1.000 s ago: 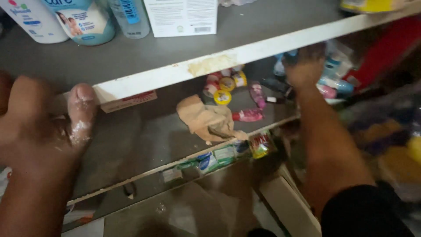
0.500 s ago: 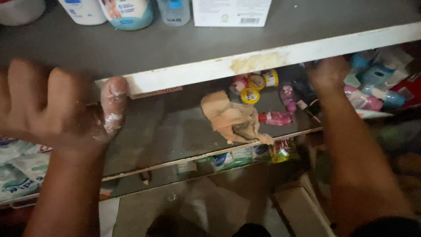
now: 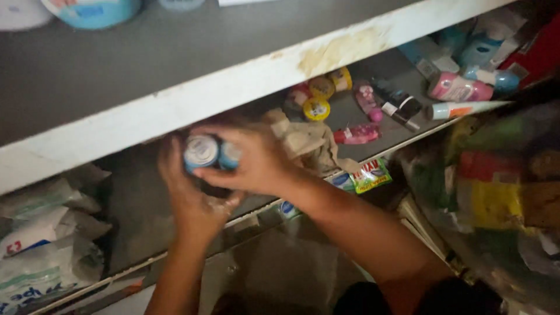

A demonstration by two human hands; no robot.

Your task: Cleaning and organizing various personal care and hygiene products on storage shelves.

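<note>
Hands (image 3: 224,175) cupped around small tins (image 3: 211,153)

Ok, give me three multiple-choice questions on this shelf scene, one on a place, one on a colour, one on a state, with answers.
1. Where are the two small jars?
A. on the top shelf
B. between both hands, in front of the middle shelf
C. on the floor

2. What colour are the round tins near the cloth?
A. yellow
B. black
C. purple

3. How does the pink bottle sit?
A. upright
B. hanging
C. lying on its side

Answers: 1 B, the left hand and right hand wrap round them. 2 A, their lids look yellow. 3 C, it lies flat on the middle shelf.
</note>
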